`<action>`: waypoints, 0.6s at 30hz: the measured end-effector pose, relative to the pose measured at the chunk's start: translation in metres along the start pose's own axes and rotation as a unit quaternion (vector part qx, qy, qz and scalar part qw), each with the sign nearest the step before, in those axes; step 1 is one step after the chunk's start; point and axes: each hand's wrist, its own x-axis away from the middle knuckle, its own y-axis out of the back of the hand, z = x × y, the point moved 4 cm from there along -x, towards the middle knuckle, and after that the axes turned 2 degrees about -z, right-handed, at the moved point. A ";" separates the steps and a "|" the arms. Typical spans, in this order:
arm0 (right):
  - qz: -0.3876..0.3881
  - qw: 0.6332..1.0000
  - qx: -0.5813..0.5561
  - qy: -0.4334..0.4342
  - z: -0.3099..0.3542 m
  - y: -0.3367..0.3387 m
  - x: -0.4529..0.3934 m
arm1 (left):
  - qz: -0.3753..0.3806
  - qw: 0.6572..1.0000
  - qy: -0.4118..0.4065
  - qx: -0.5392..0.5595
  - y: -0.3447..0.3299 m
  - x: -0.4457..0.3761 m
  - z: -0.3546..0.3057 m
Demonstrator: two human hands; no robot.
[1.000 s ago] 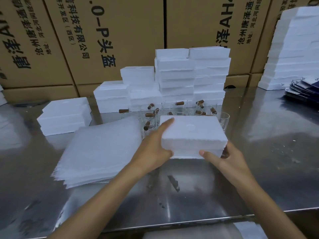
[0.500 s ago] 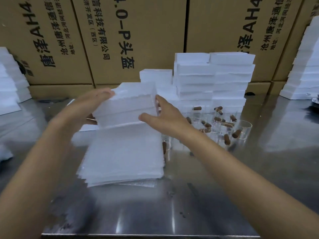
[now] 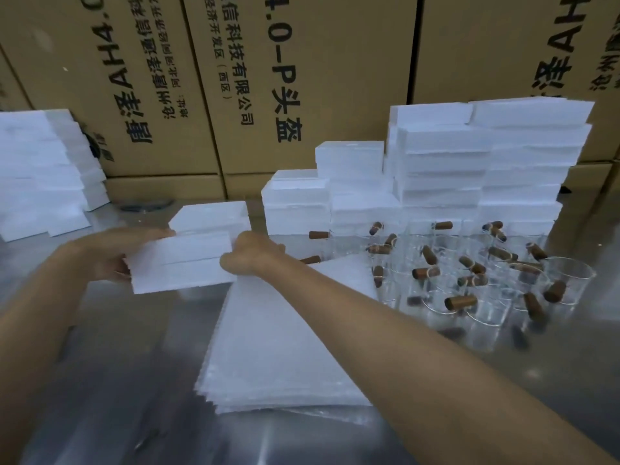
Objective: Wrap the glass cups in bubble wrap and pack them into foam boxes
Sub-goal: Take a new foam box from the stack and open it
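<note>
I hold a white foam box between both hands at the left of the steel table, just above the surface. My left hand grips its left end and my right hand grips its right end. Behind it stands a short stack of foam boxes. A pile of bubble wrap sheets lies in the middle, partly under my right forearm. Several glass cups with brown wooden handles stand grouped at the right.
Tall stacks of foam boxes rise behind the cups, and another stack stands at the far left. Cardboard cartons wall off the back. The steel table shows bare metal at the front left.
Both hands have carried the foam box from the table's middle over the bubble wrap to the left, lowering it in front of the short stack. The camera turned left.
</note>
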 end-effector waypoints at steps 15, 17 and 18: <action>-0.046 0.997 -0.011 -0.062 -0.043 -0.014 -0.059 | -0.041 0.994 -0.072 -0.077 -0.039 -0.058 -0.001; -0.066 0.996 -0.006 -0.056 -0.046 -0.003 -0.056 | -0.062 0.985 -0.088 -0.138 -0.042 -0.064 -0.009; -0.081 0.995 -0.004 -0.056 -0.048 0.005 -0.053 | -0.079 0.975 -0.107 -0.177 -0.045 -0.066 -0.015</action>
